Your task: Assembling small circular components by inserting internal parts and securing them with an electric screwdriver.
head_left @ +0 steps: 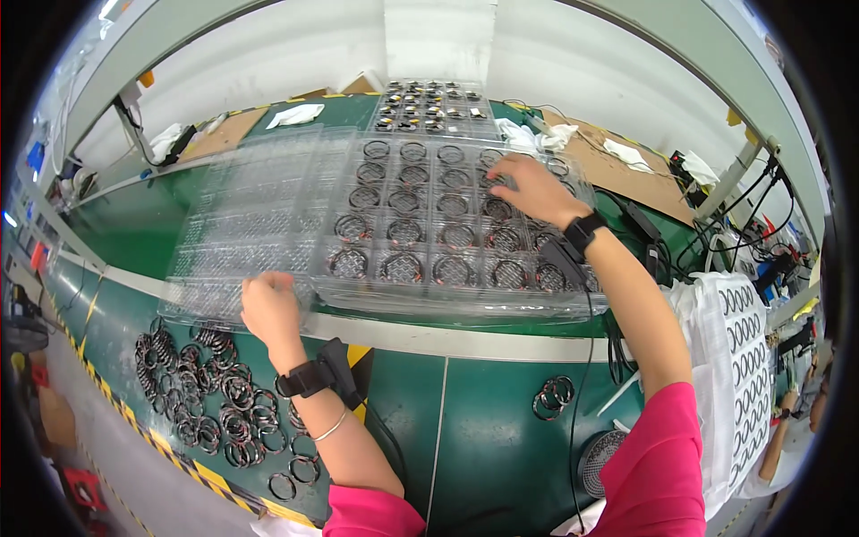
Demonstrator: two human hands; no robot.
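My right hand [530, 186] reaches over a clear compartment tray [385, 291], its thumb and fingers apart above a ring in the upper right part. Black rings [404, 233] with reddish and silvery parts lie in its compartments, one in each that I can make out. Closed, with fingers curled in, my left hand [270, 306] is at the near edge of other clear plastic trays [250, 224], which look smeared and hold no rings. Whatever it may grip is hidden. Below it, a loose heap of similar rings [234, 391] spreads over the green bench [403, 430].
Behind the ring tray stands another tray [429, 107] with small dark, white and yellow parts. A few rings [553, 396] and a round mesh-topped object [599, 461] lie front right. White sheeting with black ring shapes [738, 358] hangs right. Cables [617, 345] trail beside the tray.
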